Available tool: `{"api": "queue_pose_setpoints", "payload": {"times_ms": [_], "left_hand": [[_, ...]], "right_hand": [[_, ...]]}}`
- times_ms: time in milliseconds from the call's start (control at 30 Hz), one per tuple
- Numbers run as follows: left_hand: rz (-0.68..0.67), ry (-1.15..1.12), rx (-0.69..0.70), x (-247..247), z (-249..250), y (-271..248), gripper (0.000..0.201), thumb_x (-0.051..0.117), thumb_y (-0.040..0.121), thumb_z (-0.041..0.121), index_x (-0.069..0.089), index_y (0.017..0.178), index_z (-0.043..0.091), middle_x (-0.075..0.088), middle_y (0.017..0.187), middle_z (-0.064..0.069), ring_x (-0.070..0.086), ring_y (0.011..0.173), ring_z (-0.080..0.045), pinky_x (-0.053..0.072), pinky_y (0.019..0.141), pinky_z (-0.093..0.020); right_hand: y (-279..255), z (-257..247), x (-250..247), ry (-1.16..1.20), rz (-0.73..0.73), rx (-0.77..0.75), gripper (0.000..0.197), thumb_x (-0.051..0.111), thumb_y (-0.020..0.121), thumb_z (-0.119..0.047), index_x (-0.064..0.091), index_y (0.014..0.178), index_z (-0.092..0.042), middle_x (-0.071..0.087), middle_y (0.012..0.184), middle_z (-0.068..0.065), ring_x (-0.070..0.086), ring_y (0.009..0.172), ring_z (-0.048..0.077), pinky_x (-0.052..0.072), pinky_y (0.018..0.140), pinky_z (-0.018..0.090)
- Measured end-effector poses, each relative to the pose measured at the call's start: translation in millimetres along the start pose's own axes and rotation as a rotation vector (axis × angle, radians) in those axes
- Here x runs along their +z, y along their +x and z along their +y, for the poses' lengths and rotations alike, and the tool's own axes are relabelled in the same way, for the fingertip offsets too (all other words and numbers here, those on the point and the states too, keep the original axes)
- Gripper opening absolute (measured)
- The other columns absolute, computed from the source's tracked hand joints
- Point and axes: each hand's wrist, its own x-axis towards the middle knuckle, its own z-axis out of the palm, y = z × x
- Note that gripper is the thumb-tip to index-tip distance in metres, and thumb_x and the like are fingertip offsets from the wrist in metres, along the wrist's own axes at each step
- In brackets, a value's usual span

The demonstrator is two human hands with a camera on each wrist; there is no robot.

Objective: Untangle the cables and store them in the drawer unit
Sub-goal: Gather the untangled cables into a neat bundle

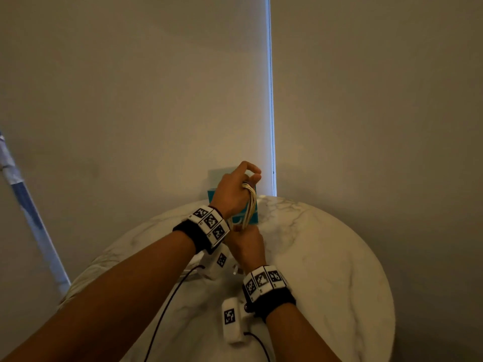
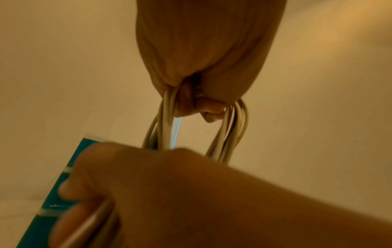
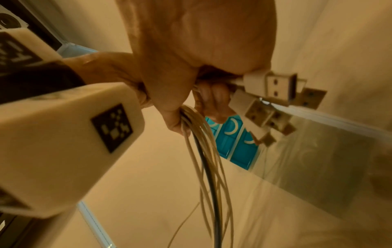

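Head view: both hands work a bundle of pale cables [image 1: 249,202] above the round marble surface [image 1: 326,257]. Left hand [image 1: 234,190] is raised, its fingers hooked through the top of the cable loops. Right hand [image 1: 247,248] sits just below and grips the lower end of the loops. From the right wrist, that fist is closed round the strands, with several white USB plugs [image 3: 273,87] sticking out beside the fingers. A teal drawer unit [image 1: 252,218] stands on the far edge of the surface, behind the hands, with closed drawers showing.
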Motion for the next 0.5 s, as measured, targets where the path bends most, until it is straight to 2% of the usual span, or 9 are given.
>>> {"api": "queue_pose_setpoints", "payload": {"times_ms": [100,167,267,300,333,367,433,467,500], "left_hand": [[-0.031,-0.043,0.025,-3,5,-3,0.036,0.06,0.101,-0.002,0.065,0.122,0.028,0.076,0.087,0.002,0.071,0.08,0.004,0.054,0.065,-0.019],[-0.046,-0.107,0.044,-6,12,-6,0.038,0.06,0.101,-0.005,0.067,0.123,0.025,0.076,0.088,-0.006,0.072,0.084,0.002,0.055,0.067,-0.017],[0.08,-0.238,0.0,-2,18,-12,0.015,0.06,0.108,0.02,0.072,0.117,0.024,0.077,0.087,-0.007,0.068,0.07,-0.008,0.054,0.06,-0.024],[0.118,-0.282,-0.045,-1,18,-12,0.015,0.06,0.109,0.026,0.073,0.115,0.023,0.078,0.087,-0.006,0.066,0.069,-0.013,0.054,0.058,-0.029],[0.128,-0.314,-0.085,1,15,-12,0.015,0.06,0.109,0.024,0.074,0.114,0.021,0.079,0.089,-0.005,0.066,0.071,-0.015,0.054,0.058,-0.031],[0.106,-0.31,-0.103,2,11,-11,0.018,0.059,0.108,0.014,0.075,0.115,0.018,0.079,0.093,-0.005,0.067,0.076,-0.015,0.056,0.061,-0.029],[-0.025,-0.219,-0.098,0,8,-12,0.038,0.048,0.101,-0.01,0.075,0.116,0.012,0.079,0.103,-0.003,0.071,0.096,-0.011,0.059,0.081,-0.024],[-0.099,-0.185,-0.091,-3,8,-13,0.041,0.045,0.099,-0.013,0.075,0.116,0.009,0.079,0.109,-0.003,0.072,0.104,-0.009,0.057,0.093,-0.026],[-0.179,-0.197,-0.095,-5,12,-14,0.036,0.044,0.103,-0.009,0.076,0.115,0.006,0.08,0.109,-0.007,0.074,0.106,-0.011,0.056,0.099,-0.03]], "right_hand": [[3,-4,8,0.004,-0.052,0.049,0.031,0.072,0.098,-0.031,0.06,0.07,-0.026,0.064,0.07,-0.009,0.062,0.069,0.013,0.058,0.085,0.041],[5,-6,9,-0.006,-0.109,0.069,0.031,0.068,0.101,-0.029,0.059,0.072,-0.022,0.064,0.07,-0.002,0.06,0.065,0.015,0.055,0.075,0.039],[6,-8,6,0.019,-0.134,0.045,0.032,0.061,0.104,-0.017,0.055,0.072,-0.018,0.062,0.072,0.003,0.056,0.066,0.014,0.045,0.068,0.031],[6,-7,5,-0.002,-0.135,0.023,0.034,0.059,0.105,-0.015,0.054,0.072,-0.019,0.062,0.073,0.002,0.056,0.067,0.014,0.043,0.07,0.03],[4,-8,5,-0.011,-0.135,0.014,0.036,0.057,0.106,-0.014,0.053,0.071,-0.02,0.063,0.073,0.001,0.057,0.067,0.013,0.043,0.07,0.029],[2,-9,4,-0.01,-0.138,0.006,0.038,0.057,0.106,-0.013,0.054,0.07,-0.019,0.063,0.071,-0.001,0.057,0.066,0.01,0.044,0.068,0.027],[3,-3,7,0.016,-0.163,0.015,0.038,0.058,0.105,-0.013,0.053,0.068,-0.016,0.061,0.068,-0.002,0.055,0.062,0.008,0.044,0.062,0.023],[3,-3,8,0.022,-0.167,0.03,0.036,0.059,0.105,-0.015,0.053,0.069,-0.015,0.062,0.071,0.002,0.055,0.064,0.012,0.045,0.063,0.025],[4,-2,9,0.036,-0.164,0.031,0.033,0.058,0.105,-0.017,0.053,0.072,-0.014,0.063,0.075,0.007,0.055,0.066,0.016,0.046,0.066,0.03]]}}
